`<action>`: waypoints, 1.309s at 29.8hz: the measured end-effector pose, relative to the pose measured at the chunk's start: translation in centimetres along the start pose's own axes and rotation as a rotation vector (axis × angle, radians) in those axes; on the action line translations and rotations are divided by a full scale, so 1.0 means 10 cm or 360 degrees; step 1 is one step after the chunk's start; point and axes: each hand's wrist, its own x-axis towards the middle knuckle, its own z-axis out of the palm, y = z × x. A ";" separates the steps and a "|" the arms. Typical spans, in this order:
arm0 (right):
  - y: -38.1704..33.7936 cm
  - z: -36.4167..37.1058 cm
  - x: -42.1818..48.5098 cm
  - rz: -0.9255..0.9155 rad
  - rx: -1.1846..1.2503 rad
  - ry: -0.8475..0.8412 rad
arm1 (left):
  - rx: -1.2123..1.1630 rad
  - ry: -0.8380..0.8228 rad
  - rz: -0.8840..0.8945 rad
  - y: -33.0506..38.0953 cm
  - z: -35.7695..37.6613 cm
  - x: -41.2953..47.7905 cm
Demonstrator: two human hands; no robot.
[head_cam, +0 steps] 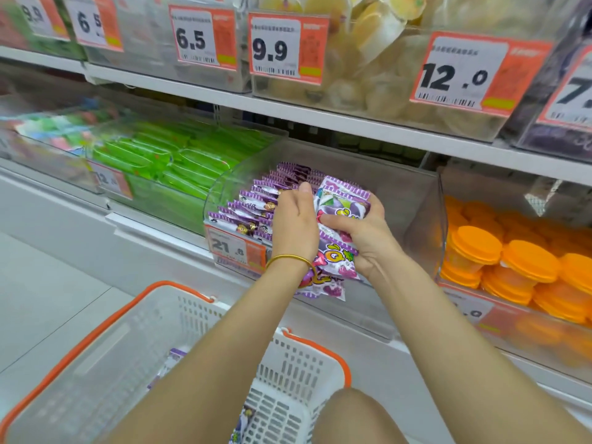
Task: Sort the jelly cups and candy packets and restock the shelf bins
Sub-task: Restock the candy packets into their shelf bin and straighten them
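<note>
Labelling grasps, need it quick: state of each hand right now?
Left hand: fingers in the binned purple candy packets, grip cannot be told.
Right hand: closed, holding a stack of purple candy packets.

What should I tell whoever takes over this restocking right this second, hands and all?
Right hand grips a bunch of purple candy packets at the clear bin.
Left hand is on the filed row in that bin; its grip cannot be told.
Done: one row filed at the bin's left side.
Left: file the held bunch, then the loose packets in the basket.
Orange jelly cups sit in the next bin to the right.
</note>
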 end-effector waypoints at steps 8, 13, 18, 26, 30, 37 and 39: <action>0.02 0.00 -0.04 -0.0099 0.0248 0.0073 | 0.0102 0.0002 0.0200 0.01 -0.05 -0.08; -0.12 -0.13 0.30 -0.0065 0.0422 0.0312 | 0.0033 -0.0025 0.0070 0.05 -0.07 -0.07; -0.02 -0.33 0.77 0.0096 -0.0528 0.0790 | -0.0013 0.0117 -0.0022 0.09 -0.22 0.11; 0.35 -0.50 1.10 -0.0062 -0.1916 0.0747 | -0.0048 0.0252 0.0034 -0.04 -0.47 0.36; 0.41 -0.59 1.24 -0.0076 -0.1828 0.0683 | -0.0097 0.0257 0.0059 -0.07 -0.46 0.38; 0.48 -0.46 1.53 0.0071 -0.1790 0.0609 | -0.0094 0.0247 0.0043 -0.05 -0.43 0.34; 0.52 -0.48 1.56 0.0106 -0.1807 0.0610 | -0.0111 0.0207 0.0035 -0.05 -0.41 0.33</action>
